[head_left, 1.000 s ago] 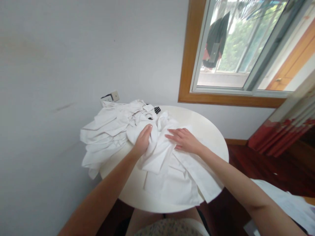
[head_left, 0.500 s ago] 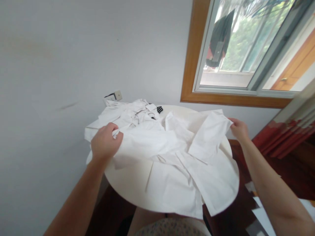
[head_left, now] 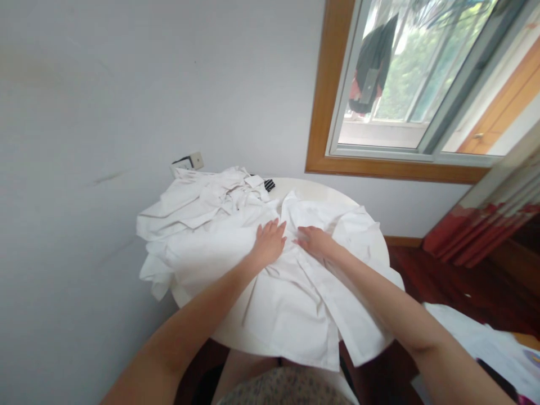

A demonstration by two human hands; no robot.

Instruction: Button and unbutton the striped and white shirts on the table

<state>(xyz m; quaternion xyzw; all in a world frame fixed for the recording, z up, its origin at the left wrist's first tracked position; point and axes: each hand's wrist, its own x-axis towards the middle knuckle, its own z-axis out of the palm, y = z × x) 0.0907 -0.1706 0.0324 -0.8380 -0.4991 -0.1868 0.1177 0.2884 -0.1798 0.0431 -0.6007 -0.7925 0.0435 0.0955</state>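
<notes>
A white shirt [head_left: 291, 304] lies spread over a round white table [head_left: 320, 194], its hem hanging off the near edge. My left hand [head_left: 269, 243] rests flat on the middle of the shirt with fingers stretched out. My right hand [head_left: 314, 242] lies flat beside it, fingers pointing left, almost touching the left hand. Neither hand grips the cloth.
A heap of other white garments [head_left: 198, 205] covers the table's far left, with a small black striped item [head_left: 269, 184] behind it. A wall socket [head_left: 188, 163] sits on the grey wall. A wood-framed window [head_left: 400, 90] is at the right; red curtain [head_left: 472, 236] and dark floor lie beyond.
Half a second ago my hands held the shirt's two sides spread wide apart. They have let go and come together flat on the shirt's middle, which now lies on the table.
</notes>
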